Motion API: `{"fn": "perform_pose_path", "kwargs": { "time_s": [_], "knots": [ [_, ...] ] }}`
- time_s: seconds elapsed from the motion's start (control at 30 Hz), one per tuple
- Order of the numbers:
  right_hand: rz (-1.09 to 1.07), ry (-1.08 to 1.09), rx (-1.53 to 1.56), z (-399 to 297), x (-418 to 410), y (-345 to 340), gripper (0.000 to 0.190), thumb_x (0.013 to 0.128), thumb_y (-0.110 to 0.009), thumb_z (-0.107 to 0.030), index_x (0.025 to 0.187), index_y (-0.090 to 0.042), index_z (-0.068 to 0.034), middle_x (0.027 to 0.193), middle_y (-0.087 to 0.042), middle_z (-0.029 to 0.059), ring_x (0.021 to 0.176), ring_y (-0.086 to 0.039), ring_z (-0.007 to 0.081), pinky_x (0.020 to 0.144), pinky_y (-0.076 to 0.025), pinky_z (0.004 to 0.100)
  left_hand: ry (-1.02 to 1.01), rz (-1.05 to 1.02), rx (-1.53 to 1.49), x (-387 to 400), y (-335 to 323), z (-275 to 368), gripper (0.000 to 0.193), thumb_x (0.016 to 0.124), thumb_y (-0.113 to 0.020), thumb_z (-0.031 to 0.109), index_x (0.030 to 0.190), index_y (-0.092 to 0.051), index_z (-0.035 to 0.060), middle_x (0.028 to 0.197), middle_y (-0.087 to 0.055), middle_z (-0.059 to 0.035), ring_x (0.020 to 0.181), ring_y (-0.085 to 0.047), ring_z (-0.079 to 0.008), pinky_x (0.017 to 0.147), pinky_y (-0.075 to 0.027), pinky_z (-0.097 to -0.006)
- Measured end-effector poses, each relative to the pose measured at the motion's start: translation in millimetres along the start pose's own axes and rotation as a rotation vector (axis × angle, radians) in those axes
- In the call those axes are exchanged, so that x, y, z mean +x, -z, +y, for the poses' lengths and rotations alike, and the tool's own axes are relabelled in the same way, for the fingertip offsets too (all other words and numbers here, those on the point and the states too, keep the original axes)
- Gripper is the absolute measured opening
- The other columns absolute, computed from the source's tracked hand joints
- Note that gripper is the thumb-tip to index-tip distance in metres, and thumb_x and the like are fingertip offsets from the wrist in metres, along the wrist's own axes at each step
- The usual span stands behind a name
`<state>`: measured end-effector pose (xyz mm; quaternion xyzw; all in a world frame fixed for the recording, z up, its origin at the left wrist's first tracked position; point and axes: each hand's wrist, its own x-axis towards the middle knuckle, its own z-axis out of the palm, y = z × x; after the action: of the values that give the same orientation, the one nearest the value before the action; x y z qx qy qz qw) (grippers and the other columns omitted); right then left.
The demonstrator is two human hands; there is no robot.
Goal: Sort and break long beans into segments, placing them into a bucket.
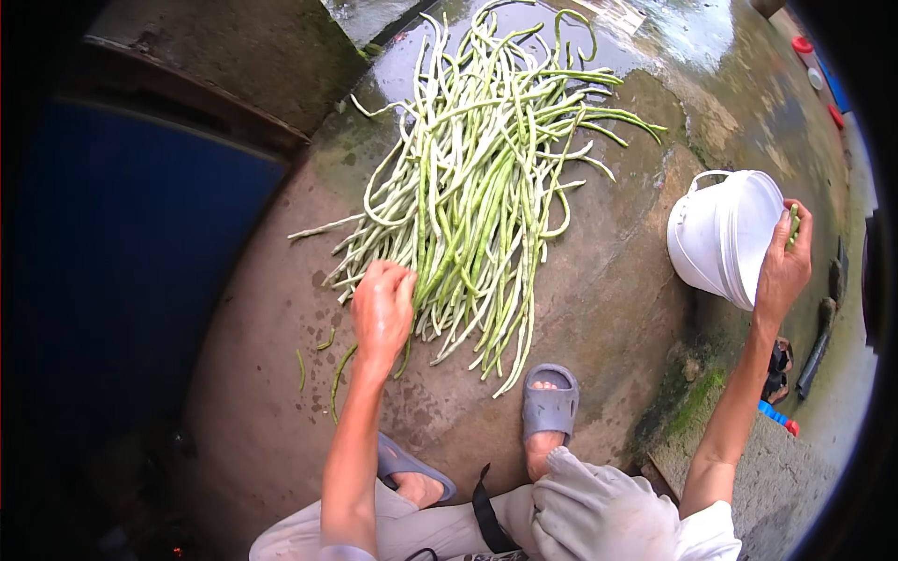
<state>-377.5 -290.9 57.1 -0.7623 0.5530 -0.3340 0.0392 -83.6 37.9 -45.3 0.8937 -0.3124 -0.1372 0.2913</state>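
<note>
A big heap of long green yardlong beans (477, 175) lies on the wet concrete floor in front of me. My left hand (384, 301) is at the heap's lower left edge, its fingers curled against the beans; whether it grips one is hidden. At the right, a white plastic bucket (708, 238) with a handle stands tilted, its mouth towards my right hand (786, 259). My right hand is at the bucket's rim, holding short green bean pieces (793, 224) between thumb and fingers. The inside of the bucket is mostly out of sight.
A few loose bean pieces (337, 379) lie on the floor left of the heap. My feet in grey slides (551, 403) are just below it. A rough concrete block (758, 477) with moss is at lower right, and a dark blue surface (140, 245) at left. Red and blue items lie at the far right.
</note>
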Motion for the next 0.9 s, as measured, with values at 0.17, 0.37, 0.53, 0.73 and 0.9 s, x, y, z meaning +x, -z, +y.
{"fn": "perform_pose_path", "kwargs": {
  "time_s": [0.17, 0.37, 0.53, 0.73, 0.9],
  "knots": [
    [-0.099, 0.176, -0.600, 73, -9, -13, 0.024, 0.092, -0.053, -0.013, 0.114, -0.060, -0.006, 0.123, -0.057, 0.0141, 0.114, -0.055, 0.0267, 0.094, -0.043, 0.0389, -0.038, 0.068, -0.026, 57, -27, 9, 0.017, 0.083, -0.057, 0.004, 0.097, -0.065, -0.0010, 0.088, -0.066, -0.0195, 0.082, -0.063, -0.0372, 0.073, -0.048, -0.0431],
    [-0.181, 0.161, 0.272, -61, -66, -16, 0.022, 0.084, -0.054, 0.000, 0.104, -0.062, -0.001, 0.119, -0.059, 0.0141, 0.113, -0.055, 0.0296, 0.097, -0.042, 0.0388, -0.353, 0.238, 0.202, 163, -47, 25, 0.015, 0.082, -0.061, 0.006, 0.095, -0.067, 0.0026, 0.100, -0.059, -0.0145, 0.094, -0.055, -0.0330, 0.078, -0.047, -0.0429],
    [-0.511, 0.113, 0.565, -89, -109, -54, 0.018, 0.082, -0.054, 0.002, 0.098, -0.063, -0.001, 0.106, -0.061, 0.0149, 0.103, -0.059, 0.0305, 0.091, -0.046, 0.0377, -0.370, 0.147, 0.443, 213, -69, 14, 0.006, 0.078, -0.061, 0.007, 0.082, -0.063, 0.0025, 0.100, -0.059, -0.0151, 0.094, -0.055, -0.0333, 0.078, -0.048, -0.0448],
    [-0.752, 0.029, 0.737, -93, -139, -70, 0.016, 0.083, -0.055, 0.001, 0.098, -0.063, -0.001, 0.098, -0.063, 0.0142, 0.092, -0.062, 0.0288, 0.080, -0.049, 0.0350, -0.332, 0.119, 0.413, 175, -32, 28, 0.014, 0.083, -0.059, 0.012, 0.085, -0.066, 0.0009, 0.088, -0.059, -0.0186, 0.084, -0.056, -0.0375, 0.073, -0.047, -0.0452],
    [-1.034, -0.054, 0.917, -126, -171, -87, 0.016, 0.087, -0.053, -0.001, 0.101, -0.061, -0.001, 0.090, -0.064, 0.0140, 0.082, -0.064, 0.0268, 0.074, -0.050, 0.0324, 0.150, -0.296, -0.282, 70, 18, -11, 0.020, 0.088, -0.060, 0.019, 0.094, -0.066, 0.0006, 0.077, -0.059, -0.0071, 0.068, -0.053, -0.0185, 0.062, -0.043, -0.0312]
  ]
}}
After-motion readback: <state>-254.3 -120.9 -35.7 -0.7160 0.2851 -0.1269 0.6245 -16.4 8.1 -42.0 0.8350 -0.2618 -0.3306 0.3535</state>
